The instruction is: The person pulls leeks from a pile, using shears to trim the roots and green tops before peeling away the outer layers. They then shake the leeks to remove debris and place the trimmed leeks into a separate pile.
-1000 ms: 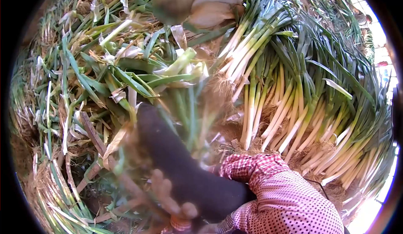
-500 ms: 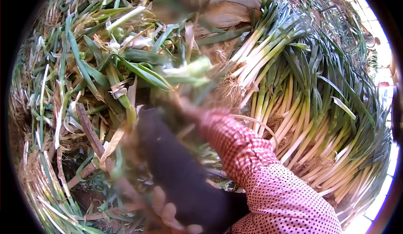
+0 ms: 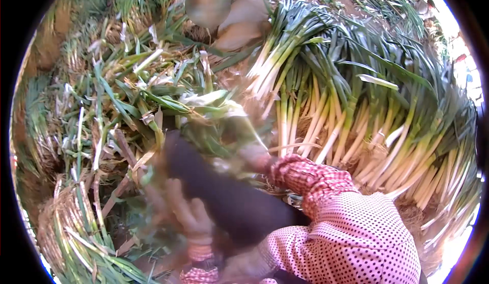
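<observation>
My right hand, in a pink checked sleeve, is closed around a bunch of green onion stalks just above my dark-clad knee; the hand and bunch are blurred. Left of the knee, my left hand is low and smeared with motion, its fingers among loose leaves, and I cannot make out its grip. On the right, a big stack of cleaned green onions lies with white stems toward me.
Loose green leaves and dry trimmings cover the ground on the left. A straw-like bundle lies at the lower left. Another person in brown clothing is partly seen at the top.
My right arm has drawn back toward me and lower with the bunch. My left hand has come up beside the knee. The view has shifted down and left.
</observation>
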The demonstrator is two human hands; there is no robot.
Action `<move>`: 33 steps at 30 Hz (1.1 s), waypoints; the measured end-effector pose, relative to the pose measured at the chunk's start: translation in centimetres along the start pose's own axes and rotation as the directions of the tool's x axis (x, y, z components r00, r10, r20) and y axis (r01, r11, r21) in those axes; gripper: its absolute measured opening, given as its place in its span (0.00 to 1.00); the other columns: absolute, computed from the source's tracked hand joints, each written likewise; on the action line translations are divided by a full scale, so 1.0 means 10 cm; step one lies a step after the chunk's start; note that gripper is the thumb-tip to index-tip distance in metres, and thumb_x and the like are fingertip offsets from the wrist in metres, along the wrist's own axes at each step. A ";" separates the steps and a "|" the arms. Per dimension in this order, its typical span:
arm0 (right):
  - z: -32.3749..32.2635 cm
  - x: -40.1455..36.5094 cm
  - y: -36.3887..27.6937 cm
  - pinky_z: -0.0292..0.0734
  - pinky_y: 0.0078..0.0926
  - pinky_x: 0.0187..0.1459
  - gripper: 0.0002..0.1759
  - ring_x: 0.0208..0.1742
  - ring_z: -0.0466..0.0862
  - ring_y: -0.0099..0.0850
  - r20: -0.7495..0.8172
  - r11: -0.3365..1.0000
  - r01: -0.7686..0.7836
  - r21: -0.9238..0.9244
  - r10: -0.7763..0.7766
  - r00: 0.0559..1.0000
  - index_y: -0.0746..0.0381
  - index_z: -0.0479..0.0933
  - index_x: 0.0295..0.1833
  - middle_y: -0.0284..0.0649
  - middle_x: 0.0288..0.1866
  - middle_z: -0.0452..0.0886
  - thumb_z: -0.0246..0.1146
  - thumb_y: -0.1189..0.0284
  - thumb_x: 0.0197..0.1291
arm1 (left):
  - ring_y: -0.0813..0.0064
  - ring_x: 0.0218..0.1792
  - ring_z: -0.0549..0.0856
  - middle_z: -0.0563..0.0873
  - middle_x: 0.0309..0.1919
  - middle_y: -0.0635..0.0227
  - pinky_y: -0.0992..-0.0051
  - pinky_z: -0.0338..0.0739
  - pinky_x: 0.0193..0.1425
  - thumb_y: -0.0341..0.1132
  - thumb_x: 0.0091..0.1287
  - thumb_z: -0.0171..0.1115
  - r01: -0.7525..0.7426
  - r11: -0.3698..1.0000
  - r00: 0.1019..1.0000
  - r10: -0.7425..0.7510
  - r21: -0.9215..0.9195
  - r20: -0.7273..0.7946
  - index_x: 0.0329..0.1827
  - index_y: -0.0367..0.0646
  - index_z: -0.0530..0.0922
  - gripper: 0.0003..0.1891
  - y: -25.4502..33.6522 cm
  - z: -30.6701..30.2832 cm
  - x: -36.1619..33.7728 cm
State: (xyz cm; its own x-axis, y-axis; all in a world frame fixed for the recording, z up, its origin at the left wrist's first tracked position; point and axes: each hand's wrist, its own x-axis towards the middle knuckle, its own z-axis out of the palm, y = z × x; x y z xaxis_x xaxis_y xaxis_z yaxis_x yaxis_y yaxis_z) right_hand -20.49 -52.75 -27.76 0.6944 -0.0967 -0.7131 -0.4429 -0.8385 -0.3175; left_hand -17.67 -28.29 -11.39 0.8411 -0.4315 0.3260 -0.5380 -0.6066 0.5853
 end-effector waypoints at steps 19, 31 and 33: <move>0.70 -1.53 0.72 0.77 0.45 0.60 0.26 0.60 0.84 0.50 -0.397 0.965 0.171 0.199 -0.080 0.914 0.54 0.81 0.62 0.52 0.59 0.85 0.56 0.49 0.68 | 0.61 0.52 0.87 0.88 0.49 0.54 0.68 0.79 0.59 0.37 0.69 0.61 0.287 0.956 0.788 -0.268 0.055 0.554 0.57 0.36 0.82 0.18 0.49 -1.82 -1.69; 0.70 -1.91 0.80 0.75 0.46 0.61 0.27 0.62 0.83 0.51 -0.373 0.967 0.169 0.191 -0.088 0.924 0.56 0.80 0.62 0.53 0.60 0.84 0.55 0.48 0.69 | 0.76 0.47 0.83 0.86 0.46 0.66 0.75 0.79 0.53 0.36 0.74 0.60 0.485 0.779 0.841 -0.290 -0.398 0.457 0.59 0.34 0.80 0.17 -0.10 -1.68 -2.03; 0.70 -1.89 0.62 0.75 0.46 0.62 0.27 0.63 0.82 0.51 -0.369 0.958 0.219 0.186 -0.139 0.919 0.56 0.80 0.62 0.53 0.60 0.84 0.55 0.48 0.70 | 0.78 0.45 0.83 0.86 0.44 0.69 0.77 0.78 0.51 0.35 0.75 0.59 0.547 0.734 0.814 -0.356 -0.402 0.459 0.59 0.34 0.80 0.16 -0.14 -1.73 -2.13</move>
State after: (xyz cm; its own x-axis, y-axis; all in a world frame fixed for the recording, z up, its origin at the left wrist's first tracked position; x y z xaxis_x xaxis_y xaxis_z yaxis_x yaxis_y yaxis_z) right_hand -40.33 -52.42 -20.60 0.9088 -0.1705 -0.3808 -0.3776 -0.7246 -0.5766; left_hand -33.89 -6.71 -6.32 0.8511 -0.4419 -0.2834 0.0875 -0.4129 0.9066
